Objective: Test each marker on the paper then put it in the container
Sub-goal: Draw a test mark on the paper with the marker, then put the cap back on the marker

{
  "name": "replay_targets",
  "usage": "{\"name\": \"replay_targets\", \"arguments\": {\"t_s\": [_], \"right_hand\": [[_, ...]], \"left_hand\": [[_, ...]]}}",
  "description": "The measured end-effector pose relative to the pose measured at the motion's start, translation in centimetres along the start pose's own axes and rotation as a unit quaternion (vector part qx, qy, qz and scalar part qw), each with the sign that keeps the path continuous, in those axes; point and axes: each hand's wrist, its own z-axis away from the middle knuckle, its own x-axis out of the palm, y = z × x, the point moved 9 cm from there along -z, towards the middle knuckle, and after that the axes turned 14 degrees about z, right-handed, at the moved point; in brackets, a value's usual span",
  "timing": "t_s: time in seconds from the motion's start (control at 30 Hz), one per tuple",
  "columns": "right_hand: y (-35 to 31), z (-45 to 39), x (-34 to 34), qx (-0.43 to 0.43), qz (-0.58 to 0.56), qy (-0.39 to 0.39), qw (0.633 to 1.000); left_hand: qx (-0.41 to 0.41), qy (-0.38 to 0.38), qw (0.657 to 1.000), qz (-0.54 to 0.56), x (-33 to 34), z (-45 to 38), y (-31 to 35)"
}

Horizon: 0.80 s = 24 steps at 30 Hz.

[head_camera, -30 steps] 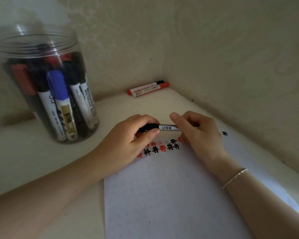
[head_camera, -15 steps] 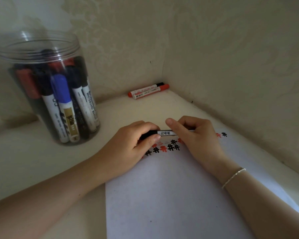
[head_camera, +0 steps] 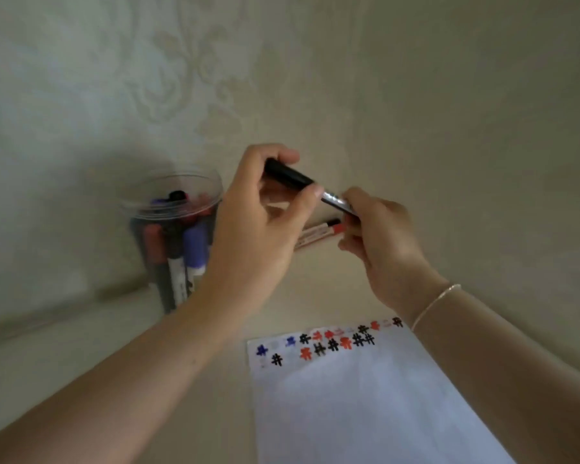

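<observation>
Both hands hold one black marker up in the air in front of the wall corner. My left hand grips its black cap end, and my right hand grips its white labelled barrel. The white paper lies on the table below, with rows of black, red and blue test marks along its top edge. A clear plastic container full of several markers stands at the left, behind my left wrist. Red markers lie in the corner, partly hidden by my hands.
Patterned beige walls meet in a corner right behind the hands. The beige table top runs from the container to the paper. A thin bracelet sits on my right wrist.
Both hands have lifted the black marker off the paper and up toward the corner. The camera has tilted up, so the paper now shows lower in the view.
</observation>
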Motion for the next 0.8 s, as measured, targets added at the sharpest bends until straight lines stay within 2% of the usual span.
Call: {"name": "replay_targets", "arguments": {"t_s": [0.07, 0.17, 0.23, 0.3, 0.33, 0.37, 0.43, 0.5, 0.53, 0.6, 0.67, 0.77, 0.8], "right_hand": [[-3.1, -0.2, 2.8, 0.001, -0.038, -0.037, 0.999], [-7.4, 0.0, 7.4, -0.012, -0.029, -0.128, 0.991], [-9.7, 0.0, 9.6, -0.046, 0.023, -0.171, 0.984], [-10.2, -0.8, 10.5, -0.102, 0.14, -0.161, 0.972], [-9.9, -1.4, 10.5, -0.151, 0.258, -0.136, 0.944], [-9.1, -1.9, 10.6, -0.199, 0.407, -0.109, 0.885], [-4.6, -3.0, 10.9, -0.215, 0.643, -0.122, 0.725], [0.8, -3.8, 10.7, -0.179, 0.752, -0.146, 0.618], [2.3, -4.0, 10.8, -0.191, 0.774, -0.12, 0.592], [3.6, -4.9, 10.9, -0.235, 0.774, -0.039, 0.587], [5.3, -5.5, 11.7, -0.275, 0.752, -0.005, 0.599], [4.8, -4.7, 14.0, -0.341, 0.744, -0.023, 0.574], [4.9, -5.0, 14.5, -0.341, 0.732, -0.037, 0.589]], "left_hand": [[0.049, -0.003, 0.998, -0.029, -0.9, -2.8, 3.1], [0.093, 0.014, 0.992, -0.087, -3.5, -6.5, 6.3], [0.109, 0.026, 0.984, -0.141, -5.6, -8.4, 7.5], [0.111, 0.029, 0.973, -0.201, -7.5, -9.5, 7.9], [0.107, 0.024, 0.968, -0.227, -8.3, -9.8, 7.8], [0.104, 0.014, 0.963, -0.247, -8.9, -9.8, 7.5], [0.098, -0.014, 0.957, -0.274, -9.7, -9.5, 6.8], [0.089, -0.039, 0.951, -0.293, -9.9, -9.1, 6.0], [0.081, -0.05, 0.949, -0.302, -10.0, -8.9, 5.5], [0.073, -0.075, 0.942, -0.319, -9.8, -8.6, 4.8], [0.078, -0.099, 0.933, -0.337, -9.5, -8.4, 4.4], [0.103, -0.132, 0.912, -0.374, -8.9, -8.3, 4.2], [0.109, -0.141, 0.906, -0.384, -8.8, -8.3, 4.1]]}}
